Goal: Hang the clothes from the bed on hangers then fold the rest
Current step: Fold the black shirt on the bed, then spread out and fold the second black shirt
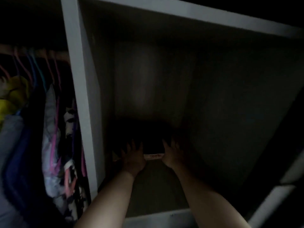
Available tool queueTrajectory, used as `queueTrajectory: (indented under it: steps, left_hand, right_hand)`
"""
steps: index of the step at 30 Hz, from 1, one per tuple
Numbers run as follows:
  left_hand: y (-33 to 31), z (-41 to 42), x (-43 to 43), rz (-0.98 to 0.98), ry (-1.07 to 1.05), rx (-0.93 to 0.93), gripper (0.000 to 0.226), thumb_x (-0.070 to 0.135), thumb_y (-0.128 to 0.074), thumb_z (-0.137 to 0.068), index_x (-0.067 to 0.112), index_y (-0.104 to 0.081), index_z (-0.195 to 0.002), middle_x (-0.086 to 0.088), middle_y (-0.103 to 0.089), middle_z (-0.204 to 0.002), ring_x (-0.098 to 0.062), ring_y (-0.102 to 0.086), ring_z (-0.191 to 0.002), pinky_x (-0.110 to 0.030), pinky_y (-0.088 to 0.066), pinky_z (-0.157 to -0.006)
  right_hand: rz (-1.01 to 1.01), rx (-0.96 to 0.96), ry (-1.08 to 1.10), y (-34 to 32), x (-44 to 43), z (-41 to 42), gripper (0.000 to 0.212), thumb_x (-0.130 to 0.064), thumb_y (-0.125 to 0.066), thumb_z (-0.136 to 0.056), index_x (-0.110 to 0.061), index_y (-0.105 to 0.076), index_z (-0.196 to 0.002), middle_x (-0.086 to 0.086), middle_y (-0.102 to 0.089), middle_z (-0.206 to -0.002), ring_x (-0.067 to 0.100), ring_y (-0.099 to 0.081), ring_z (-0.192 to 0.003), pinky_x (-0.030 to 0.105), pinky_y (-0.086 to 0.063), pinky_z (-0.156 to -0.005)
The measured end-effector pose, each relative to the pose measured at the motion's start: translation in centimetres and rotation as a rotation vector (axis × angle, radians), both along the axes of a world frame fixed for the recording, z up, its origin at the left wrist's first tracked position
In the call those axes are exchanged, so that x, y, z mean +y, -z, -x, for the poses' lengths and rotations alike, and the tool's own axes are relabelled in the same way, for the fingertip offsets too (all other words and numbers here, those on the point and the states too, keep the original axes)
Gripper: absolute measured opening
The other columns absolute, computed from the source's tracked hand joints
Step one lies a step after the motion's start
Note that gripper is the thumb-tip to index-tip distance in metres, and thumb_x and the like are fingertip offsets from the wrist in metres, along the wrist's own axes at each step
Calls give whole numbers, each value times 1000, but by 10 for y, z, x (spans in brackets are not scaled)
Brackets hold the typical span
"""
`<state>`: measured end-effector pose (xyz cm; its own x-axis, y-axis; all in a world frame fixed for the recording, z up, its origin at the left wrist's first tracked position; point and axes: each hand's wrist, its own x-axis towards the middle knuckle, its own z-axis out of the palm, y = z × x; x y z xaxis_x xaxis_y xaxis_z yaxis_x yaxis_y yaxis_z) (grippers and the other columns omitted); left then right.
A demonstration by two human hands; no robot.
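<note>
Two hands are seen: the left hand and the right hand are laid, fingers spread and fairly straight, on one dark folded garment, whose pale band is shown between them. The garment is set on the shelf floor of a white-framed closet compartment, deep in shadow. To the left, several coloured hangers are hung on one rail, loaded with clothes; their number cannot be told.

- folded garment in the cubby: basically black, pale band on the near edge with reddish lettering
- shelf frame: white
- hangers on the left: pink, blue, teal
- hung stuff on the left: yellow piece, navy piece, black-and-white print piece
</note>
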<state>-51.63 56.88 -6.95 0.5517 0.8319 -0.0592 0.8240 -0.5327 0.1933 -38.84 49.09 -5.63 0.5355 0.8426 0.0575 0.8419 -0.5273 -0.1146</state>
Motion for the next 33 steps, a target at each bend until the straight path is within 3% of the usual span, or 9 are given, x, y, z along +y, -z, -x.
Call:
queueTrajectory:
  steps: [5,8,10,13,16,20,27,30,33]
  left_hand:
    - [-6,20,-49,-31,26,-177,72,28,-46,-92,23,-5,-151,-12,0,-158,-33,-4,-144,-49,-19,-112]
    - [-9,42,-90,-46,63,-381,67,24,-47,-93,20,-14,-150,-12,-10,-157,-34,-13,-141,-45,-25,-109]
    - [-10,58,-114,-58,129,-470,64,22,-49,-93,15,-19,-149,-14,-16,-156,-36,-18,-140,-44,-26,-108]
    - [-12,69,-156,-52,246,-603,62,17,-51,-92,10,-25,-147,-17,-21,-154,-36,-19,-139,-45,-24,-108]
    - [-20,58,-228,-188,479,-789,60,5,-55,-85,1,-35,-142,-27,-26,-149,-48,-25,-134,-56,-28,-104]
    - [-20,27,-342,-399,832,-948,61,0,-55,-69,-7,-49,-129,-37,-40,-136,-55,-42,-121,-62,-36,-94]
    - [0,-6,-592,-186,1381,-725,64,6,-55,-61,-8,-57,-123,-35,-47,-130,-56,-49,-113,-63,-44,-81]
    - [22,-8,-704,-8,1467,-663,64,2,-65,-70,-2,-50,-132,-29,-39,-141,-48,-40,-127,-60,-38,-95]
    - [49,-5,-817,123,1516,-470,72,20,-56,-86,14,-21,-149,-12,-9,-157,-30,-11,-143,-46,-21,-110]
  right_hand:
    - [-203,-1,51,-2,-59,41,68,-10,-45,-90,-24,-16,-150,1,2,-159,25,-2,-145,41,-14,-117]
    - [-370,107,22,-6,-116,80,67,-1,-45,-88,-25,-26,-147,-2,-4,-159,22,-10,-144,31,-22,-112]
    - [-442,64,-31,-10,-164,105,64,-1,-49,-85,-20,-36,-144,3,-18,-156,24,-23,-141,29,-31,-107]
    - [-526,-209,-89,-7,-250,124,52,5,-61,-70,-2,-61,-122,22,-52,-133,38,-52,-121,45,-48,-92]
    - [-494,-383,111,10,-355,126,39,4,-57,-65,3,-70,-102,27,-62,-116,44,-61,-105,51,-56,-75]
    - [-350,-404,460,25,-490,135,53,14,-75,-42,3,-72,-94,29,-64,-106,46,-63,-98,51,-56,-66]
    - [-203,-463,1050,37,-741,197,54,6,-82,-40,-4,-74,-92,23,-67,-105,39,-66,-98,46,-58,-66]
    - [-151,-454,1262,41,-842,237,52,4,-83,-40,-6,-74,-90,22,-67,-104,37,-67,-95,44,-58,-64]
    - [-107,-493,1441,48,-944,274,47,3,-79,-55,-7,-73,-101,23,-63,-113,37,-62,-106,44,-57,-76]
